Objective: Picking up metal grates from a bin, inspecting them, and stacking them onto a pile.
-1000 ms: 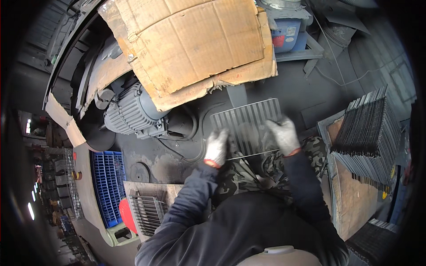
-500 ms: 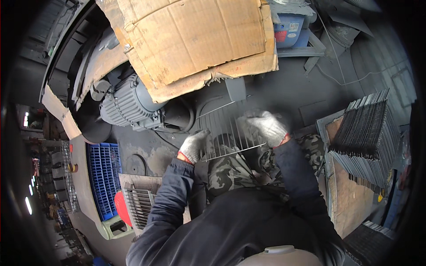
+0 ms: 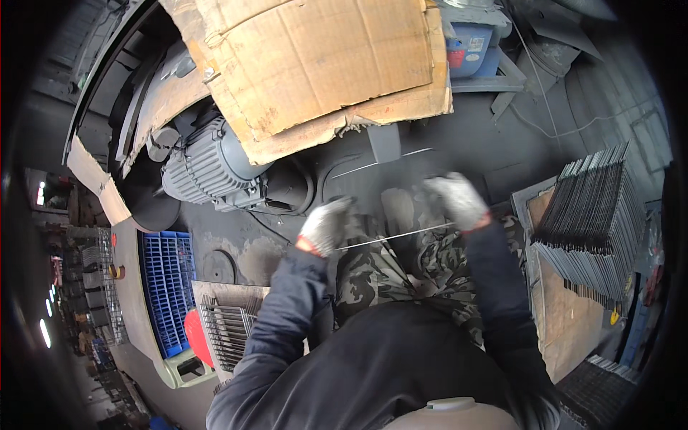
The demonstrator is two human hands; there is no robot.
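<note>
A thin metal wire rack (image 3: 401, 235) is held level over my lap, in front of the machine. Only its near and far edge wires stand out; the bars between are smeared by motion. My left hand (image 3: 325, 226), in a whitish work glove, is closed on the rack's left side. On the opposite side my right hand (image 3: 459, 201), gloved the same way and somewhat blurred, grips it with bent fingers. My fingertips are partly lost in blur.
Cardboard sheets (image 3: 322, 64) cover the machine ahead, beside a grey motor (image 3: 211, 168). At right stands a tall stack of wire racks (image 3: 588, 229) on a board. More racks (image 3: 226, 333) lie at left, near a blue plastic crate (image 3: 170, 294). A blue bin (image 3: 469, 54) sits far right.
Both hands and the rack have shifted to the right. The rack's cross bars, visible before, are now blurred out.
</note>
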